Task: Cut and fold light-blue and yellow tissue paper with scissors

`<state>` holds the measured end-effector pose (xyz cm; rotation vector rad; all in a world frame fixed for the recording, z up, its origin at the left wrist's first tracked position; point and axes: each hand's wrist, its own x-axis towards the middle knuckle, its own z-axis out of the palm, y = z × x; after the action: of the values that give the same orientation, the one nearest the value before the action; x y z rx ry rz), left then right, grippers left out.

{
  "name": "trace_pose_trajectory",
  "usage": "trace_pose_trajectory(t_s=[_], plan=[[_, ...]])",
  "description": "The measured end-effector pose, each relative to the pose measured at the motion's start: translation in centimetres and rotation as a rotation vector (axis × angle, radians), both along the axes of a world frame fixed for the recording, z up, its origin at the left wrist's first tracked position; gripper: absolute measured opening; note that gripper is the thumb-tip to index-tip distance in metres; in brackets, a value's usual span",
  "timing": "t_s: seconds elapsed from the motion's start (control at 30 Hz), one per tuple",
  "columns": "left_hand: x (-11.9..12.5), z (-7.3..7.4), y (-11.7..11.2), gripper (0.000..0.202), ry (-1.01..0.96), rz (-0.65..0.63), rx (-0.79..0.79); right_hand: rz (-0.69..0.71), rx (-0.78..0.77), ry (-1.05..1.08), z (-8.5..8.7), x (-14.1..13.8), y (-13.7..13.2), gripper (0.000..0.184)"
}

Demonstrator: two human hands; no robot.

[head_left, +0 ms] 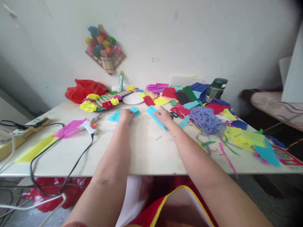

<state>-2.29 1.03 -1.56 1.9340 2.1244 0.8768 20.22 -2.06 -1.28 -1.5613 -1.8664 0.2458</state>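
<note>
My left hand (125, 115) rests with curled fingers on a light blue piece of paper (115, 116) lying on the white table (142, 151). My right hand (163, 117) lies flat with fingers pressed on a folded light blue paper strip (153, 114) that runs diagonally under it. A second folded blue piece (135, 110) sits just right of my left hand. Scissors (174, 114) lie close beyond my right hand.
A glue gun (89, 125) with black cord lies left, beside pink paper (68, 128) and a yellow strip (35, 148). A power strip (26, 132) is at far left. Purple yarn (206, 119), coloured paper scraps, a green bottle (216, 89) and paper flowers (91, 105) crowd the back and right.
</note>
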Motion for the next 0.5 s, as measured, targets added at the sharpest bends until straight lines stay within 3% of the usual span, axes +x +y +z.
trace_pose_trajectory(t_s=[0.13,0.27,0.4,0.5], plan=[[0.4,0.3,-0.2,0.010,-0.028,0.042,0.271,0.036,-0.046,0.303,-0.2,0.5,0.4,0.034],[1.7,1.3,-0.6,0.016,-0.010,-0.079,0.585,0.042,-0.090,0.667,-0.1,0.9,0.4,0.034],[3.4,2.2,-1.3,0.019,0.010,-0.243,0.580,0.102,-0.218,1.059,0.7,1.0,-0.1,0.034],[4.5,2.5,-1.9,0.019,0.020,-0.382,0.510,0.187,-0.223,1.195,1.2,1.0,-0.3,0.038]])
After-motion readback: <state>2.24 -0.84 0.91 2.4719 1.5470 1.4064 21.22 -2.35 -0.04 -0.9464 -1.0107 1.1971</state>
